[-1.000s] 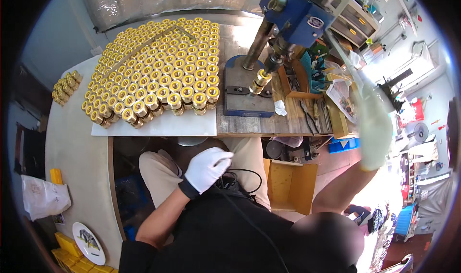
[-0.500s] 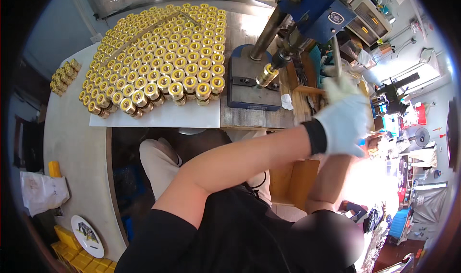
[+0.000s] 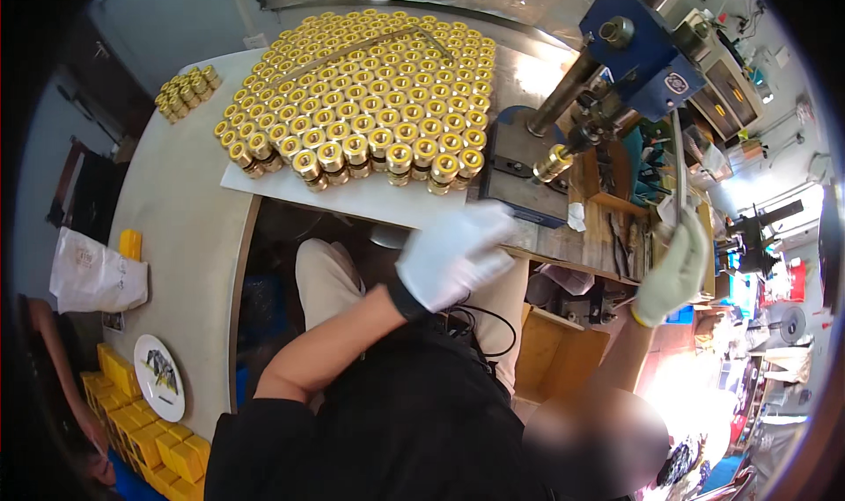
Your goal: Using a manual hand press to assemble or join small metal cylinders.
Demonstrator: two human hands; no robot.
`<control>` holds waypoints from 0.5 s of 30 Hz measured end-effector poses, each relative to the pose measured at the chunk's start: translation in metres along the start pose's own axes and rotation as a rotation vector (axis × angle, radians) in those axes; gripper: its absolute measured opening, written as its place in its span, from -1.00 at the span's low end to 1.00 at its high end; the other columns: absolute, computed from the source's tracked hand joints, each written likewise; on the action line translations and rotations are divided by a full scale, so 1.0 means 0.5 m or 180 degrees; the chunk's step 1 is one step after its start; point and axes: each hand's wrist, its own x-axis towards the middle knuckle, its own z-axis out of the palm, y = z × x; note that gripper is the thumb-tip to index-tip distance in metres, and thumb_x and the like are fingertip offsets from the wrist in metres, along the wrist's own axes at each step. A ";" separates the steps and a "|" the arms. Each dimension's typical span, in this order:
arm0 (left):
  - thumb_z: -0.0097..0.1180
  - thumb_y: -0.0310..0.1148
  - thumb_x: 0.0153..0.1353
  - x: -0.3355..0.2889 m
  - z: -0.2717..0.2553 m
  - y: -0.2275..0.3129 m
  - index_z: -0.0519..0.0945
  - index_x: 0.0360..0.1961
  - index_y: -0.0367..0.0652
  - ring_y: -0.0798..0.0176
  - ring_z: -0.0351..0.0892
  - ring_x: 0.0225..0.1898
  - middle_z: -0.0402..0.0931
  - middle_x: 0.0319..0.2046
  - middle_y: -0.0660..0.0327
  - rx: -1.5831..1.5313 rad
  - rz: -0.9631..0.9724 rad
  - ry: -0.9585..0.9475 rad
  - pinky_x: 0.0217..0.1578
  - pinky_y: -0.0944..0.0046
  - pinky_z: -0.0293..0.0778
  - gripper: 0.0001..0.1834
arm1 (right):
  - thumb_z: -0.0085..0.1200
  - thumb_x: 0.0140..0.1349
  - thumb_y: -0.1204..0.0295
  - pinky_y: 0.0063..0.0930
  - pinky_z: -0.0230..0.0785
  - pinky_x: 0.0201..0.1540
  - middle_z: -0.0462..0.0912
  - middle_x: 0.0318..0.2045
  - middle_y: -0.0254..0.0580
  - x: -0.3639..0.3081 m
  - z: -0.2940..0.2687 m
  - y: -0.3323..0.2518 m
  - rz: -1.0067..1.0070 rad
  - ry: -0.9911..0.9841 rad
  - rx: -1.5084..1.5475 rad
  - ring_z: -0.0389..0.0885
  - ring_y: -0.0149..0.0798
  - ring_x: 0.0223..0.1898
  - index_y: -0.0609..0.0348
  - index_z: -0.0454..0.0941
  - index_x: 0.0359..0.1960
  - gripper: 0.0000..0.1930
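My left hand, in a white glove, is in the air over my lap, just before the front edge of the press base. Its fingers are spread and look bare of any object. My right hand, gloved too, is closed around the lower end of the long metal lever of a blue bench press. Under the press spindle a brass fitting stands tilted on the base. To the left, many brass fittings with yellow rings stand in packed rows on a white board.
A thin angled strip lies across the fittings. A smaller cluster of fittings stands far left. Pliers lie right of the press. Nearer left are a white bag, a plate, yellow boxes and another person's arm.
My left hand has swung left, away from my right hand by the lever, to over my lap. My right hand is on the lever. The whole view has shifted, with the bench sitting further right.
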 end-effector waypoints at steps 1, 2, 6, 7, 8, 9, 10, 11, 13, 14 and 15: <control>0.32 -0.26 0.27 0.011 -0.078 -0.019 0.65 0.08 -0.24 -0.19 0.64 0.11 0.67 0.08 -0.02 0.0139 -0.0860 -0.0684 0.12 -0.08 0.56 -0.59 | 0.00 0.53 0.65 -0.51 0.64 -0.13 0.78 0.00 0.03 0.017 -0.013 -0.016 -0.0133 0.0073 -0.0220 0.73 -0.30 -0.25 0.42 0.70 0.10 -0.74; 0.34 -0.24 0.29 -0.040 -0.088 -0.075 0.68 0.12 -0.21 -0.17 0.65 0.13 0.66 0.17 0.00 0.1018 -0.0663 0.0324 0.11 -0.05 0.57 -0.57 | 0.01 0.51 0.64 -0.47 0.64 -0.16 0.77 -0.05 0.04 0.045 -0.034 0.001 -0.0493 0.0075 -0.0060 0.73 -0.29 -0.22 0.43 0.72 0.06 -0.75; 0.40 -0.24 0.24 -0.033 -0.153 -0.165 0.71 0.06 -0.14 -0.10 0.67 0.12 0.67 0.16 0.02 0.1794 -0.0833 0.0590 0.11 -0.02 0.58 -0.61 | 0.24 0.27 0.72 -0.35 0.67 -0.07 0.78 -0.11 -0.07 0.223 -0.089 -0.087 -0.2077 0.0324 -0.2696 0.75 -0.19 -0.15 0.39 0.62 0.12 -0.64; 0.42 -0.26 0.21 -0.030 -0.153 -0.173 0.72 0.03 -0.14 -0.07 0.69 0.12 0.67 0.16 0.03 0.1847 -0.0855 0.0513 0.10 -0.02 0.59 -0.62 | 0.24 0.26 0.73 -0.34 0.66 -0.03 0.78 -0.09 -0.07 0.262 -0.072 -0.077 -0.1444 0.0465 -0.1718 0.77 -0.17 -0.09 0.34 0.61 0.16 -0.60; 0.46 -0.28 0.17 -0.037 -0.147 -0.187 0.73 0.02 -0.14 -0.06 0.70 0.10 0.67 0.17 0.04 0.1909 -0.0745 0.0523 0.09 -0.01 0.60 -0.61 | 0.22 0.28 0.74 -0.29 0.66 -0.01 0.76 -0.01 -0.03 0.324 -0.076 -0.073 -0.1132 0.0053 -0.0117 0.77 -0.14 -0.01 0.35 0.59 0.21 -0.56; 0.47 -0.29 0.16 -0.046 -0.153 -0.198 0.74 -0.01 -0.14 -0.07 0.70 0.09 0.67 0.17 0.05 0.1982 -0.0787 0.0500 0.08 -0.01 0.61 -0.62 | 0.13 0.40 0.65 -0.26 0.66 0.03 0.71 0.11 0.01 0.353 -0.055 -0.101 -0.0784 0.0040 -0.0716 0.77 -0.08 0.05 0.33 0.59 0.25 -0.61; 0.48 -0.29 0.15 -0.045 -0.144 -0.209 0.75 -0.03 -0.14 -0.07 0.71 0.08 0.67 0.17 0.05 0.1957 -0.0781 0.0480 0.07 0.00 0.62 -0.64 | 0.07 0.51 0.48 -0.26 0.63 0.09 0.69 0.15 -0.02 0.372 -0.037 -0.087 -0.0148 -0.0003 0.1375 0.77 -0.11 0.04 0.29 0.60 0.25 -0.66; 0.49 -0.30 0.14 -0.046 -0.144 -0.210 0.76 -0.08 -0.12 -0.07 0.71 0.08 0.68 0.17 0.06 0.1939 -0.0850 0.0513 0.06 0.01 0.62 -0.67 | 0.08 0.53 0.40 -0.26 0.62 0.12 0.70 0.13 -0.05 0.371 -0.021 -0.088 -0.0275 -0.0276 0.0998 0.77 -0.15 0.03 0.26 0.62 0.23 -0.66; 0.49 -0.30 0.14 -0.038 -0.143 -0.193 0.76 -0.15 -0.11 -0.06 0.71 0.05 0.68 0.17 0.08 0.1924 -0.0965 0.0523 0.05 -0.01 0.61 -0.73 | 0.10 0.53 0.33 -0.27 0.61 0.15 0.72 0.10 -0.12 0.331 0.007 -0.080 -0.0080 -0.0694 0.0400 0.75 -0.25 0.04 0.23 0.64 0.19 -0.66; 0.49 -0.30 0.13 -0.044 -0.150 -0.183 0.76 -0.17 -0.11 -0.05 0.70 0.03 0.68 0.17 0.10 0.2005 -0.1126 0.0452 0.04 -0.01 0.60 -0.74 | 0.12 0.51 0.32 -0.27 0.61 0.16 0.72 0.09 -0.16 0.291 0.037 -0.040 0.0268 -0.0863 0.0261 0.74 -0.29 0.06 0.23 0.65 0.18 -0.67; 0.49 -0.30 0.13 -0.044 -0.145 -0.182 0.76 -0.17 -0.11 -0.05 0.70 0.03 0.68 0.17 0.10 0.1985 -0.1128 0.0475 0.04 -0.01 0.60 -0.74 | 0.12 0.51 0.32 -0.33 0.60 0.12 0.73 0.06 -0.16 0.243 0.061 -0.007 0.0518 -0.1104 0.0194 0.73 -0.31 0.06 0.18 0.70 0.13 -0.70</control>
